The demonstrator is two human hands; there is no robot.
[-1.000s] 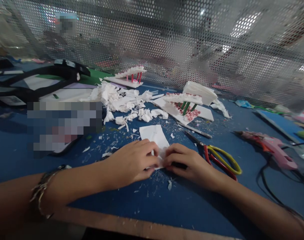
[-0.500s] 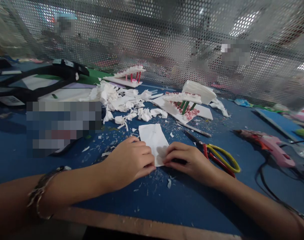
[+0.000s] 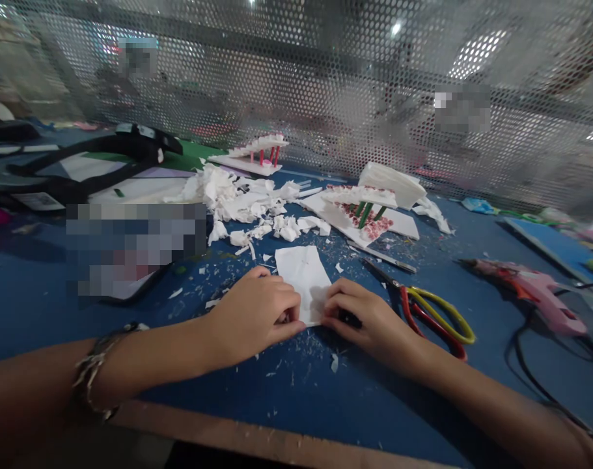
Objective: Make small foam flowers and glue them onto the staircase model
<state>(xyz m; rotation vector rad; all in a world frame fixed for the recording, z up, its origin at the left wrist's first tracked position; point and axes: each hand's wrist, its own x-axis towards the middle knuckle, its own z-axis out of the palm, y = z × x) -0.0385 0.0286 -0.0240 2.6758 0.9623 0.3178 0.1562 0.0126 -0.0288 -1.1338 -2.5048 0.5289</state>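
Lying flat on the blue table top (image 3: 296, 391), just ahead of both wrists: a white rectangular paper sheet (image 3: 306, 277), far end pointing toward a heap of torn white paper scraps (image 3: 237, 198)

Pinched along the near edge from both sides. Left hand (image 3: 254, 312) curled tight at the near left corner, fingertips folded in over the edge. Right hand (image 3: 369, 312) closed just as narrowly at the near right corner, thumb tucked out of sight. Depth of each pinch hidden behind the knuckles

Probably very light, thin and limp, with no stiffness to speak of. Likely to crease or tear under a one-sided tug, and to slide easily over the littered surface. Best taken at the two near corners, close to the edge, with gentle, even pressure, not by the free far end, too floppy to steer from there

Just beside the right hand, apart from the sheet: scissors with yellow and red loop handles (image 3: 437, 312). Farther right, a pink glue gun (image 3: 530, 290) lying on its side. Beyond the sheet, a small white foam model on green posts (image 3: 362, 205), and behind everything a perforated metal screen (image 3: 325, 78)
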